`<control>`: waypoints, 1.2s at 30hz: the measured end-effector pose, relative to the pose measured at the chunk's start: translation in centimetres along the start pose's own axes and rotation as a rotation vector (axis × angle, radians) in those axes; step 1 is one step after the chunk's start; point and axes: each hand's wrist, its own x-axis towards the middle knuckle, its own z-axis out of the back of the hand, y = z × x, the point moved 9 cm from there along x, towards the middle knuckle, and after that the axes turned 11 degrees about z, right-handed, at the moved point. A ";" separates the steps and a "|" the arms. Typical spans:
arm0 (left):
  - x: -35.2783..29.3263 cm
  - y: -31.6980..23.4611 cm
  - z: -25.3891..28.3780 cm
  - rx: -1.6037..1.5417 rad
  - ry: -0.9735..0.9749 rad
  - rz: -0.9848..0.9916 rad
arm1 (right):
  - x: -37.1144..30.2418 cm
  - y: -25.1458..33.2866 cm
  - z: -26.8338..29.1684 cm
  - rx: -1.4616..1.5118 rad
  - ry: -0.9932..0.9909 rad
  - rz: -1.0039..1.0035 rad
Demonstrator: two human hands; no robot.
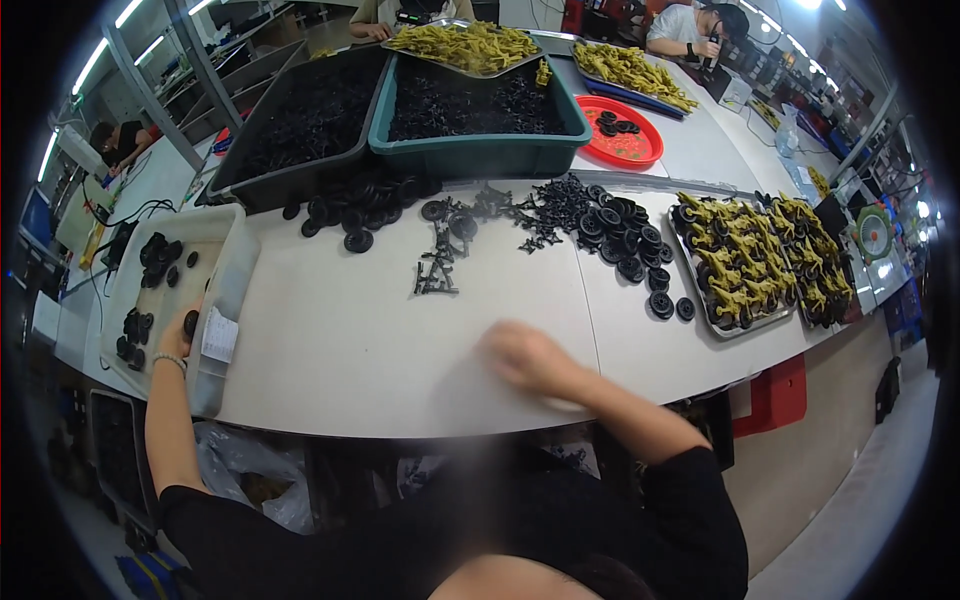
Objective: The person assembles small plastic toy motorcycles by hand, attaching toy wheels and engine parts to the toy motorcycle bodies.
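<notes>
My left hand (177, 338) reaches into the white plastic bin (238, 262) at the left, its fingers closed on a black toy wheel (190, 324). Several more black wheels (160, 255) lie loose on that bin's floor. Over the middle of the white table my right hand (528, 357) is smeared by motion, so its fingers cannot be made out. Beyond it lies a small group of dark plastic frame parts (436, 276). A heap of black wheels (622, 235) spreads to their right, beside a pile of small black star-like pieces (565, 200).
At the back stand a black bin (225, 185) and a green bin (480, 158) full of black parts. Trays of yellow-green parts (720, 325) fill the right side. A red round tray (650, 150) sits behind. Other people work across the table and farther left.
</notes>
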 end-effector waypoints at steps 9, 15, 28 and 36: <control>0.9 0.4 0.3 0.205 -0.038 -0.005 | 10.4 -14.4 5.4 -0.306 -0.072 -0.533; -1.3 -2.4 2.2 0.111 -0.056 -0.170 | 13.7 -15.1 3.5 -0.434 0.078 -0.458; -20.1 -5.8 -12.3 -0.034 0.001 -0.501 | 15.0 -18.4 4.8 0.035 -0.072 -0.482; -24.3 4.9 -42.7 0.591 0.703 -0.833 | 20.2 -12.6 -2.0 0.003 0.044 -0.184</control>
